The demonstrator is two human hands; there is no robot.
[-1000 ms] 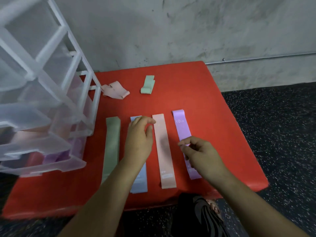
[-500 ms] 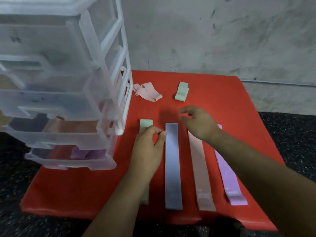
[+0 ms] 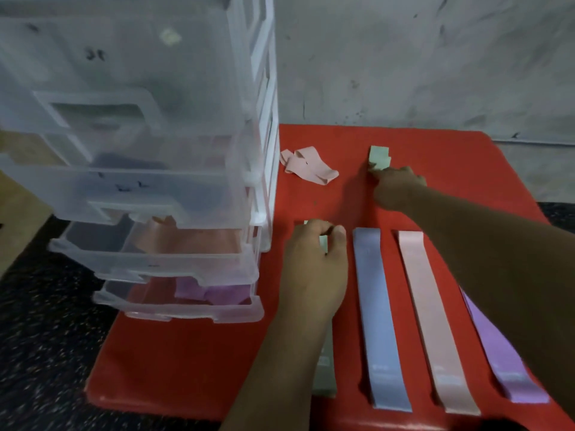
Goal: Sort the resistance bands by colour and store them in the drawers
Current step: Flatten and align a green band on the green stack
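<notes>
Hands: left hand [image 3: 314,269] has its fingers curled, pinching the far end of the long green band [image 3: 325,377]. Right hand [image 3: 395,188] is reached out to the folded green band [image 3: 379,157], fingertips on its near edge. Can't tell whether I've got a grip on it.
Table [image 3: 193,362]: red, backed against a grey wall [image 3: 420,63], with dark speckled floor [image 3: 46,337] to the left.
Drawer unit [image 3: 140,150]: clear plastic in a white frame, standing on the left part of the table, fronts facing me.
Pink drawer [image 3: 155,259]: second from bottom, pulled part-way out, pink bands inside.
Purple drawer [image 3: 177,309]: the bottom one, pulled part-way out, purple bands inside.
Drawer above those: contents dark and blurred, can't tell.
Flat bands: four lie lengthwise side by side near the front edge, not touching each other. Left to right they are the long green band, blue band [image 3: 379,321], pink band [image 3: 432,321] and purple band [image 3: 504,362]. My left forearm covers most of the green one and my right forearm covers the far end of the purple one.
Crumpled pink band [image 3: 308,164]: at the back, just beside the drawer unit.
Folded green band: at the back, right of the crumpled pink band and apart from it.
</notes>
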